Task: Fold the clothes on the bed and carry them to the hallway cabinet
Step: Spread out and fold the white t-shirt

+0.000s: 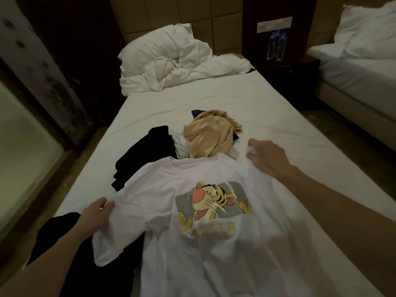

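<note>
A white T-shirt [162, 189] with a cartoon tiger print lies spread face up on the bed [278, 116] in front of me. My left hand [94, 215] grips its left sleeve near the bed's left side. My right hand [267, 157] pinches the cloth at its right shoulder. Behind the shirt lie a crumpled beige garment [210, 136], a black garment [145, 153] and a bit of blue cloth [196, 113]. Another black garment [64, 232] lies under my left forearm.
A rumpled white duvet and pillow [171, 61] are heaped at the head of the bed. A dark nightstand [285, 69] with two water bottles [277, 46] stands at the right, and a second bed [360, 67] beyond it. Floor runs along both sides.
</note>
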Motion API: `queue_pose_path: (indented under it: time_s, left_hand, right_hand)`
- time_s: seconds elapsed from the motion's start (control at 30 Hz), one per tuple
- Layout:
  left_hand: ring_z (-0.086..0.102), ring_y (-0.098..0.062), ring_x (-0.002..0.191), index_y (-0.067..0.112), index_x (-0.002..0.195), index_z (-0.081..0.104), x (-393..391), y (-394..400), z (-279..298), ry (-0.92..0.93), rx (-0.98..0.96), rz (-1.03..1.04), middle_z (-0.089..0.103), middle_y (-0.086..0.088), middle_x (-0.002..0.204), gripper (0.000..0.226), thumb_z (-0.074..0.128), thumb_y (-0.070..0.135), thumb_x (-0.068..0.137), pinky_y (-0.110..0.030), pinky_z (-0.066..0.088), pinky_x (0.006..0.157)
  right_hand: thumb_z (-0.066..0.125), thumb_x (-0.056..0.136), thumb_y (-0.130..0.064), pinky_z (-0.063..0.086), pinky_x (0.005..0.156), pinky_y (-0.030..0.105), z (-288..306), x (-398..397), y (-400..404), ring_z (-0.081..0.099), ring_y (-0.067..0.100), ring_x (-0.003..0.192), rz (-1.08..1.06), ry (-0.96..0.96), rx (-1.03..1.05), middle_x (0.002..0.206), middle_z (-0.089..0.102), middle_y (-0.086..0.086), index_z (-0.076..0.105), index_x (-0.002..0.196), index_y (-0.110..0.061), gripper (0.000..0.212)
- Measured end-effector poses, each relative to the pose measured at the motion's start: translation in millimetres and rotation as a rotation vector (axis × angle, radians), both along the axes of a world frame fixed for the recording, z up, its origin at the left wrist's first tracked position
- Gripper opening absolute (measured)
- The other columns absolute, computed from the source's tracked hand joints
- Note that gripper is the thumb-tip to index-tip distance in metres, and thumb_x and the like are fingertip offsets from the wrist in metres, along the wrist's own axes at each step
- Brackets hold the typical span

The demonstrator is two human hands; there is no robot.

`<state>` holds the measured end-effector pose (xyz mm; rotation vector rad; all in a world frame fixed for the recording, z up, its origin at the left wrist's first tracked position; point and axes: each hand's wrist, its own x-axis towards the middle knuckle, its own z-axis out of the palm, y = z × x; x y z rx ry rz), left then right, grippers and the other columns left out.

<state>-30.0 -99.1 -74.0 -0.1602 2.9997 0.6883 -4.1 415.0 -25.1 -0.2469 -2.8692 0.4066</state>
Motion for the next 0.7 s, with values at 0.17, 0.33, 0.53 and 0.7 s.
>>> queue_pose_path:
  time_s: [0.17, 0.33, 0.53, 0.7]
  left_hand:
    - [0.056, -0.031, 0.080, 0.006, 0.085, 0.053, -1, 20, 40, 0.091, 0.084, 0.063, 0.059, -0.011, 0.084, 0.030, 0.063, 0.032, 0.095, -0.039, 0.037, 0.067]
    - [0.057, -0.026, 0.074, 0.001, 0.095, 0.061, -23, 73, 78, -0.217, 0.538, 0.097, 0.060, -0.016, 0.091, 0.029, 0.077, 0.022, 0.085, -0.034, 0.045, 0.060]
    - [0.066, -0.030, 0.099, 0.010, 0.122, 0.060, -28, 171, 104, -0.587, 0.984, -0.080, 0.060, -0.009, 0.114, 0.046, 0.066, 0.043, 0.091, -0.042, 0.060, 0.071]
    - [0.069, -0.035, 0.102, 0.018, 0.132, 0.052, -21, 198, 88, -0.578, 0.743, -0.180, 0.065, -0.012, 0.121, 0.045, 0.059, 0.044, 0.096, -0.046, 0.059, 0.080]
  right_hand:
    - [0.069, 0.088, -0.029, 0.043, 0.101, 0.037, 6, 2, -97, 0.052, 0.025, 0.121, 0.365, -0.168, -0.295, 0.136, 0.052, 0.005, 0.044, 0.144, -0.029, 0.061]
    - [0.047, 0.092, 0.002, 0.046, 0.102, 0.034, -14, 23, -135, 0.057, 0.017, 0.115, 0.490, -0.001, -0.468, 0.133, 0.060, 0.005, 0.058, 0.134, -0.016, 0.047]
    - [0.046, 0.087, 0.009, 0.049, 0.087, 0.026, -39, 56, -93, 0.059, 0.013, 0.093, 0.158, 0.171, -0.500, 0.102, 0.065, 0.001, 0.068, 0.105, -0.012, 0.035]
    - [0.059, 0.090, -0.011, 0.041, 0.087, 0.027, -77, 90, -47, 0.055, 0.024, 0.105, 0.178, 0.051, -0.325, 0.112, 0.062, 0.005, 0.066, 0.112, -0.016, 0.024]
